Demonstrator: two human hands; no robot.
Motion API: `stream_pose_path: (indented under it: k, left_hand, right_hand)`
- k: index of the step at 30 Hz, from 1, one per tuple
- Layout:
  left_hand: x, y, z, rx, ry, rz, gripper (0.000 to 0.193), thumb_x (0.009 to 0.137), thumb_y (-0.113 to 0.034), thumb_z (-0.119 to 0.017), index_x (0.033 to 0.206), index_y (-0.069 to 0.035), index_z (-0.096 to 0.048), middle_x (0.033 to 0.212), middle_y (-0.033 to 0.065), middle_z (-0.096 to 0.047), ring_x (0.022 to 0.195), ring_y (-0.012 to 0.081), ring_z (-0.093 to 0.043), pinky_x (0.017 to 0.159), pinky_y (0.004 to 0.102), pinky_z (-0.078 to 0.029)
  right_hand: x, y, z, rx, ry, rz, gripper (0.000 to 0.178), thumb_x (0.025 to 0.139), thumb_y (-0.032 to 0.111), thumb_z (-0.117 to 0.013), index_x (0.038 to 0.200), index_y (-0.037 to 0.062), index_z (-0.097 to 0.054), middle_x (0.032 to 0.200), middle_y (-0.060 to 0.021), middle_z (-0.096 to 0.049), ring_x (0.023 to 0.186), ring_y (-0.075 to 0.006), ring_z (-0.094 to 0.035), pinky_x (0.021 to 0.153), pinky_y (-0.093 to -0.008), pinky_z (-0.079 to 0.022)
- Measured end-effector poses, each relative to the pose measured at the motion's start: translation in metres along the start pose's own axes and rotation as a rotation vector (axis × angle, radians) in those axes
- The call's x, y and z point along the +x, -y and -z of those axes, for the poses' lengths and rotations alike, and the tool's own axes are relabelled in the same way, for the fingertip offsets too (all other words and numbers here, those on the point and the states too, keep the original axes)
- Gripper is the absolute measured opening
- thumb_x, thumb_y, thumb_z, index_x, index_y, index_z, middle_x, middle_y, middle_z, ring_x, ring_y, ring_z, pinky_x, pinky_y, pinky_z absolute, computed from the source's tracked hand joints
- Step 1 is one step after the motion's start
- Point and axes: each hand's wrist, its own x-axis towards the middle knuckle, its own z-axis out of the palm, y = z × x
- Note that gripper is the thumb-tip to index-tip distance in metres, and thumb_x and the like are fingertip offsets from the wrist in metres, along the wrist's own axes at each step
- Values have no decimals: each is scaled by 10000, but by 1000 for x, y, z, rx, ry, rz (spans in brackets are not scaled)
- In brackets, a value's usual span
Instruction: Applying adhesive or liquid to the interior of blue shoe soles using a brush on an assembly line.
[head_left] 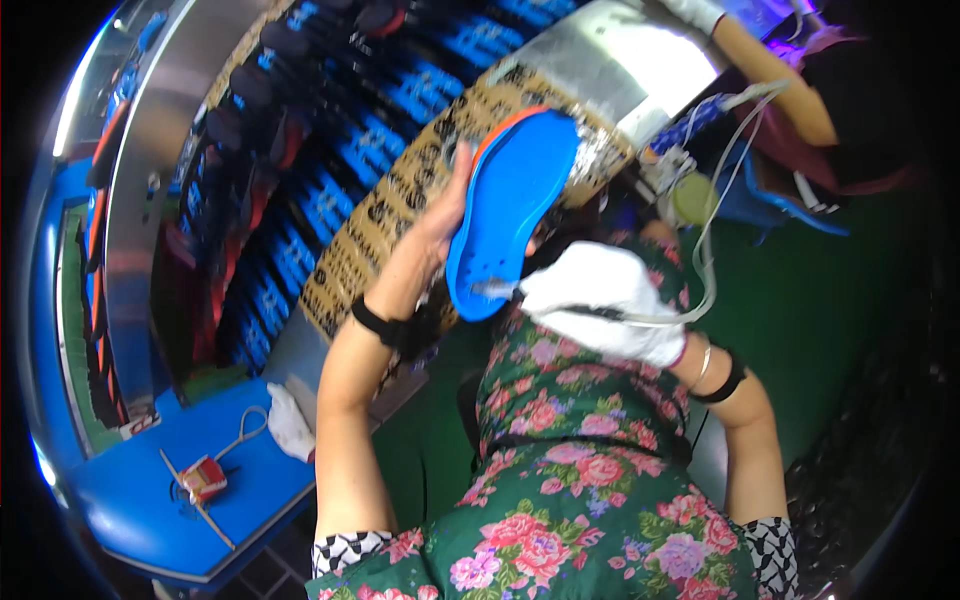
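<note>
A blue shoe sole [515, 195] with an orange rim stands tilted in front of me, its inner side facing up. My left hand [448, 215], bare, grips it along its left edge, thumb stretched up the side; most fingers are hidden behind it. White-gloved, my right hand [605, 300] is closed round a slim pen-like tool [497, 289], whose tip reaches the heel end near some small holes. Whether the tip touches the sole I cannot tell. A pale cable [708, 245] runs from beneath my right hand up to the upper right.
Beyond the sole lies a brown patterned strip [385, 190], beside rows of black and blue items. A blue table [130, 490] at lower left bears a white glove [288, 425] and a small red object [205, 480]. At upper right is another person's arm [765, 75], near a blue bin [775, 195].
</note>
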Motion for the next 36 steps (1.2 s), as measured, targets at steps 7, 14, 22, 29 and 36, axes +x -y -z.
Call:
stream_pose_path:
  k: [7, 14, 22, 29, 36]
  left_hand:
    - [18, 19, 28, -146, -78, -652, 525, 1061, -435, -431, 1399, -43, -519, 1237, 204, -654, 1200, 370, -612, 1035, 517, -512]
    - [-26, 52, 7, -628, -112, -941, 494, 1016, -457, -465, 1392, -145, -542, 1463, 113, -539, 1387, 342, -454, 1196, 581, -291]
    - [-58, 103, -17, -912, 30, -400, 922, 859, -733, -531, 1552, -146, -373, 1551, 259, -390, 1371, 576, -378, 1081, 715, -340]
    - [-32, 123, -36, -546, 223, -558, 1004, 764, -649, -653, 1569, -140, -336, 1510, 189, -475, 1357, 416, -484, 1074, 675, -385]
    - [-23, 118, -72, -682, 425, -538, 938, 850, -739, -603, 1544, -150, -377, 1495, 156, -502, 1343, 400, -502, 1091, 660, -393]
  right_hand:
    - [-12, -15, 2, 915, -640, -782, 204, 888, 43, -706, 1082, -10, -745, 881, -84, -750, 703, -100, -645, 606, -214, -483]
    - [-12, -28, -19, 1065, -693, -724, 215, 939, 6, -636, 1140, -23, -703, 1035, -115, -741, 809, -145, -664, 689, -247, -532]
    - [-5, -19, -36, 1072, -639, -703, 206, 934, 34, -668, 1125, -17, -724, 994, -78, -746, 820, -112, -676, 696, -214, -515]
    - [27, 39, -3, 598, -458, -568, 211, 887, 6, -724, 1096, -22, -738, 1015, -77, -757, 910, -120, -692, 827, -277, -561]
    - [39, 50, 11, -16, -359, -73, 227, 782, -24, -797, 1006, -17, -763, 1012, -140, -761, 905, -188, -727, 800, -314, -578]
